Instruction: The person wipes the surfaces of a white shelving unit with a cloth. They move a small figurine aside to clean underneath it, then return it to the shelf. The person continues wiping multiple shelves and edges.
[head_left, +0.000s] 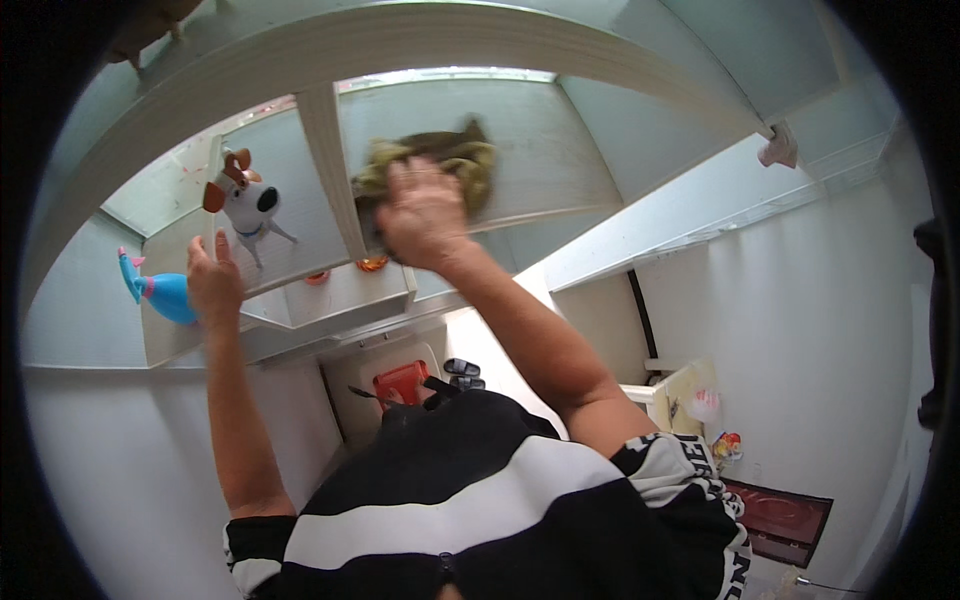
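My right hand (426, 214), blurred, presses on a bunched olive-green cloth (472, 169) on a pale wood-grain shelf (547, 165). Its fingers lie over the cloth, and part of the cloth is hidden beneath them. My left hand (215, 281) is raised at the shelf unit's front edge, thumb and fingers pointing up. It overlaps one side of a blue spray bottle (171, 296) with a pink collar; whether it grips the bottle or the edge is unclear. Just beyond that hand, a white toy dog figure (251, 206) with brown ears stands in the neighbouring compartment.
An upright divider (330, 165) separates the two compartments. Orange round items (371, 264) sit on a lower shelf. Far below are a red plastic stool (401, 381), dark slippers (463, 367) and a pale cabinet (671, 390). A white wall (787, 337) rises at the right.
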